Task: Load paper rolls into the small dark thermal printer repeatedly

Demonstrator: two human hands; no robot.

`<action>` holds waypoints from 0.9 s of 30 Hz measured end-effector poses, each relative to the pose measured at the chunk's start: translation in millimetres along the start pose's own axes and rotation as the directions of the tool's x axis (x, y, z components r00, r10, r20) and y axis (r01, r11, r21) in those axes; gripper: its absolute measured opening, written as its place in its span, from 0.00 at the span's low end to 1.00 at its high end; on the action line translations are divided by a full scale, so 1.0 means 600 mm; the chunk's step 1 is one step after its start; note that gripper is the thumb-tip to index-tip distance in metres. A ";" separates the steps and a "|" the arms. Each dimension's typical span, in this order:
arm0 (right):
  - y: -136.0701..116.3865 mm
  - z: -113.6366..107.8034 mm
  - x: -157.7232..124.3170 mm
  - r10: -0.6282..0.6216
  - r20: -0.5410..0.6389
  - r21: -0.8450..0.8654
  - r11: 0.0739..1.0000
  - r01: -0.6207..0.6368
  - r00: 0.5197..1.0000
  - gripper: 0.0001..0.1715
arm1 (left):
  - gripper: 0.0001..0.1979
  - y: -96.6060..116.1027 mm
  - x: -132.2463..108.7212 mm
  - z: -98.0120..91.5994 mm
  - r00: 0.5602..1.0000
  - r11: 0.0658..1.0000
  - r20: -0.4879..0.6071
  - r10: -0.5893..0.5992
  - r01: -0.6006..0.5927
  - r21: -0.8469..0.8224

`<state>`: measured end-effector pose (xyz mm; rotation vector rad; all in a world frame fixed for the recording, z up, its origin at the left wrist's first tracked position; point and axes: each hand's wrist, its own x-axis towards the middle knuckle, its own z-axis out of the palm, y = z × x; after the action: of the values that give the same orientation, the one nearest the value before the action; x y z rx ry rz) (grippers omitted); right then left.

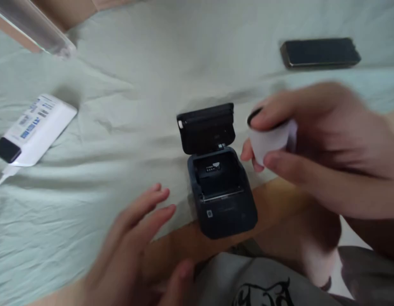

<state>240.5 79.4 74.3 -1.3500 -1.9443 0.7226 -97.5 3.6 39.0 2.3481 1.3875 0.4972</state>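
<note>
A small black label printer [227, 216] stands near the front edge of the cloth, its lid [207, 131] swung up and its paper bay bare inside. To the right of the lid, my right hand [330, 140] grips a small white paper roll [270, 142] with a dark core, fingers wrapped around it and one fingertip over the core end. On the printer's left, my left hand [133, 242] holds nothing; its fingers are apart and point toward the printer without touching it. Motion slightly blurs both hands.
A dark phone-like slab [321, 53] lies at the back right. At the left is a white box-shaped device [57, 123] with a label, a black piece and a white cable. A clear plastic case [34, 25] sits at the upper left. Pale green cloth [146, 85] covers the surface.
</note>
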 end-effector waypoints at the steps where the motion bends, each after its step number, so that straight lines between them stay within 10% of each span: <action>1: 0.002 0.003 0.000 -0.039 0.066 0.013 0.999 0.039 0.997 0.21 | 0.41 0.007 -0.002 0.016 0.997 0.997 -0.056 -0.060 0.057 -0.057; 10: 0.033 0.015 -0.012 -0.248 0.148 -0.069 0.963 0.260 0.957 0.13 | 0.49 0.041 -0.016 0.105 0.993 0.997 -0.095 0.067 -0.071 -0.040; 27: 0.031 0.055 -0.015 -0.297 0.078 -0.082 0.949 0.303 0.952 0.08 | 0.42 0.047 0.009 0.119 0.994 0.999 -0.103 0.029 -0.033 -0.040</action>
<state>228.2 74.4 37.6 -1.0585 -2.1962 0.5382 -39.7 -13.6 -9.0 2.3437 1.3730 0.6569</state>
